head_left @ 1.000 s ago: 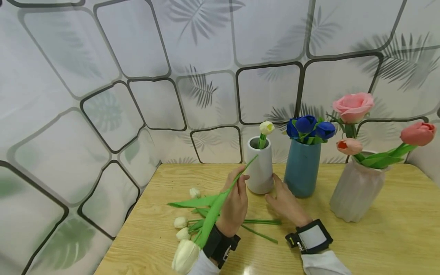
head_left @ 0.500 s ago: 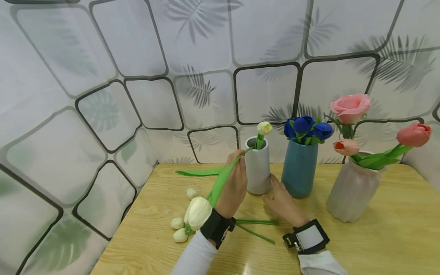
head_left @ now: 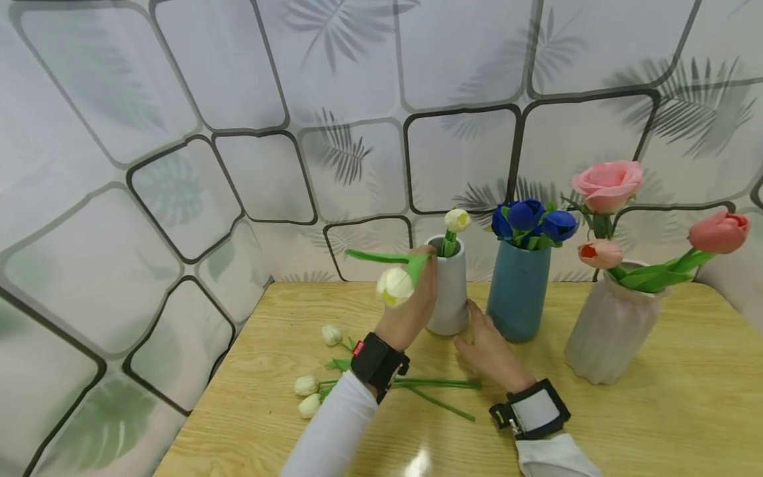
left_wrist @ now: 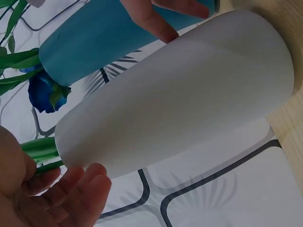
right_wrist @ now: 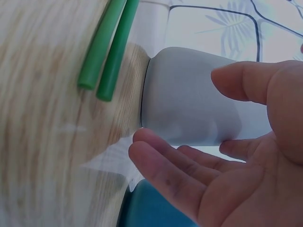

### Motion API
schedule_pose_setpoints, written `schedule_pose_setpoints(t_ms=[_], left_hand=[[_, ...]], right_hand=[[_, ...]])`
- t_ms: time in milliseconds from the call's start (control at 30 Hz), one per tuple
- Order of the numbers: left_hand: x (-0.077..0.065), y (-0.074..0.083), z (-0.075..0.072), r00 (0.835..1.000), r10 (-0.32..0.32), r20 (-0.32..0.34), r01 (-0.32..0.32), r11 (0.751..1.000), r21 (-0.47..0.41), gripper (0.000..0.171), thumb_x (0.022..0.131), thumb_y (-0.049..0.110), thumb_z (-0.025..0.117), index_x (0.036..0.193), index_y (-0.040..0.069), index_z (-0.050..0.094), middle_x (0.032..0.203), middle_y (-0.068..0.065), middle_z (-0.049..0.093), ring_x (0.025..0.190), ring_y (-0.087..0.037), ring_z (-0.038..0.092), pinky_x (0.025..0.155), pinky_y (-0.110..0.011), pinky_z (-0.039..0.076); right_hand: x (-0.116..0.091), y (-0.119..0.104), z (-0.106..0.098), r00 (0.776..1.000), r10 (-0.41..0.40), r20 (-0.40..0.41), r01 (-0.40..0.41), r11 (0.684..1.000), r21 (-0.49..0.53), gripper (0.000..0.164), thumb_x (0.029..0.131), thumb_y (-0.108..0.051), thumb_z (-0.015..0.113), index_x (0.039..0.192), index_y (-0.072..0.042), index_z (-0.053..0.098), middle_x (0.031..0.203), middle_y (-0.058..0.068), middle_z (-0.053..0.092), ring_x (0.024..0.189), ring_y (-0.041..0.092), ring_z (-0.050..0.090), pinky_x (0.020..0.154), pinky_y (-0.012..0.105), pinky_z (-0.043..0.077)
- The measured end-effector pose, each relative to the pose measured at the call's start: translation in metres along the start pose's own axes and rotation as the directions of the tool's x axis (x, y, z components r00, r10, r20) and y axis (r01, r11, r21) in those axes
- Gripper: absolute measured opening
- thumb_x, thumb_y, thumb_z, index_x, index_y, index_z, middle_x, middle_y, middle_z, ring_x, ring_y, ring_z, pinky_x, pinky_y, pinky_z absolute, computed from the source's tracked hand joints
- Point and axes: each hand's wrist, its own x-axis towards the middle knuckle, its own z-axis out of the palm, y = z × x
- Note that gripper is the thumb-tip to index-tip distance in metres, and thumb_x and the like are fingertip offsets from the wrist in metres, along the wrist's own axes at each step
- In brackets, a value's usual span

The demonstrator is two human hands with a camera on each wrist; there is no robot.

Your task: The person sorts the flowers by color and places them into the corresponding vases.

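My left hand (head_left: 412,306) pinches a white tulip (head_left: 395,287) by its stem at the mouth of the white vase (head_left: 452,291). The bloom hangs toward me, and a long leaf points left. In the left wrist view, green stems (left_wrist: 40,149) meet the vase rim beside my fingers; the lower stem end is hidden. Another white tulip (head_left: 457,220) stands in this vase. Beside the vase's lower right side is my right hand (head_left: 496,352), its fingers extended and the thumb apart. The right wrist view has these fingers around the vase's base, barely touching it.
To the right stand a blue vase (head_left: 517,291) with blue flowers and a pale ribbed vase (head_left: 614,331) with pink flowers. Several white tulips (head_left: 306,385) lie on the wooden table (head_left: 250,424), stems (head_left: 441,383) pointing right. A patterned curtain (head_left: 357,79) hangs behind.
My left hand has risen toward the vase mouth, bringing the tulip's stem end to the rim. Its bloom has swung up and right from near my wrist. My right hand stays put.
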Motion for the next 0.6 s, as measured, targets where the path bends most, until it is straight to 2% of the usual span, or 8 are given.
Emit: schedule_pose_setpoints(t_ms=[33, 67, 133, 167, 200, 267, 367, 600], left_hand=[[0.002, 0.000, 0.001, 0.999, -0.037, -0.002, 0.036, 0.995, -0.091, 0.033, 0.104, 0.015, 0.039, 0.123, -0.001, 0.061, 0.101, -0.012, 0.064, 0.093, -0.022, 0.063, 0.080, -0.030, 0.053], [0.006, 0.000, 0.003, 0.993, -0.118, 0.014, 0.117, 0.948, -0.296, 0.026, 0.104, 0.015, 0.042, 0.115, 0.003, 0.062, 0.095, -0.011, 0.064, 0.087, -0.021, 0.065, 0.071, -0.030, 0.054], [0.014, 0.002, 0.006, 0.969, -0.224, 0.102, 0.241, 0.775, -0.584, 0.016, 0.105, 0.016, 0.046, 0.106, 0.007, 0.060, 0.089, -0.010, 0.062, 0.076, -0.022, 0.065, 0.055, -0.031, 0.055], [0.017, 0.002, 0.006, 0.954, -0.255, 0.159, 0.294, 0.686, -0.665, 0.013, 0.105, 0.016, 0.048, 0.102, 0.008, 0.058, 0.084, -0.010, 0.061, 0.071, -0.024, 0.065, 0.048, -0.034, 0.054], [0.019, 0.002, 0.006, 0.942, -0.254, 0.218, 0.332, 0.637, -0.695, 0.013, 0.105, 0.016, 0.047, 0.101, 0.008, 0.056, 0.084, -0.011, 0.061, 0.070, -0.025, 0.066, 0.044, -0.036, 0.053], [0.024, 0.002, 0.006, 0.926, -0.236, 0.296, 0.378, 0.590, -0.713, 0.016, 0.106, 0.016, 0.044, 0.100, 0.007, 0.055, 0.087, -0.013, 0.061, 0.074, -0.027, 0.066, 0.046, -0.038, 0.053], [0.029, 0.001, 0.006, 0.921, -0.229, 0.314, 0.387, 0.611, -0.691, 0.022, 0.107, 0.018, 0.042, 0.098, 0.006, 0.059, 0.085, -0.012, 0.062, 0.073, -0.026, 0.066, 0.046, -0.038, 0.054], [0.045, -0.006, 0.006, 0.902, -0.202, 0.382, 0.403, 0.711, -0.577, 0.031, 0.107, 0.023, 0.042, 0.109, 0.001, 0.064, 0.091, -0.010, 0.063, 0.066, -0.022, 0.066, 0.049, -0.036, 0.055]], right_hand=[[0.000, 0.000, 0.000, 1.000, -0.004, -0.004, 0.004, 1.000, -0.001, 0.075, 0.099, -0.014, 0.054, 0.154, 0.010, 0.009, 0.153, 0.039, 0.021, 0.140, 0.053, 0.027, 0.106, 0.064, 0.034], [0.000, 0.000, 0.000, 1.000, -0.006, -0.005, 0.006, 1.000, 0.001, 0.075, 0.099, -0.014, 0.054, 0.154, 0.010, 0.009, 0.154, 0.038, 0.021, 0.140, 0.053, 0.027, 0.107, 0.064, 0.034], [0.000, 0.000, 0.000, 1.000, -0.009, -0.003, 0.009, 1.000, 0.004, 0.075, 0.099, -0.014, 0.054, 0.154, 0.010, 0.010, 0.154, 0.038, 0.021, 0.141, 0.052, 0.027, 0.107, 0.064, 0.033], [0.000, 0.000, 0.000, 1.000, -0.009, 0.002, 0.009, 1.000, 0.006, 0.075, 0.099, -0.014, 0.054, 0.154, 0.009, 0.009, 0.154, 0.037, 0.020, 0.141, 0.052, 0.026, 0.107, 0.063, 0.033], [0.000, 0.000, 0.000, 1.000, -0.008, 0.005, 0.008, 1.000, 0.009, 0.075, 0.099, -0.014, 0.054, 0.154, 0.009, 0.009, 0.155, 0.037, 0.020, 0.141, 0.052, 0.026, 0.108, 0.063, 0.033], [0.000, 0.001, 0.000, 1.000, -0.006, 0.011, 0.006, 1.000, 0.011, 0.074, 0.100, -0.014, 0.054, 0.154, 0.009, 0.009, 0.155, 0.037, 0.020, 0.142, 0.052, 0.025, 0.108, 0.063, 0.032], [0.000, 0.001, 0.000, 1.000, -0.002, 0.012, 0.002, 1.000, 0.006, 0.074, 0.100, -0.014, 0.055, 0.155, 0.008, 0.009, 0.155, 0.037, 0.020, 0.142, 0.052, 0.025, 0.108, 0.063, 0.032], [0.002, 0.002, -0.001, 1.000, -0.002, -0.006, 0.002, 1.000, -0.006, 0.074, 0.099, -0.015, 0.055, 0.154, 0.009, 0.012, 0.153, 0.038, 0.023, 0.141, 0.051, 0.027, 0.107, 0.062, 0.034]])
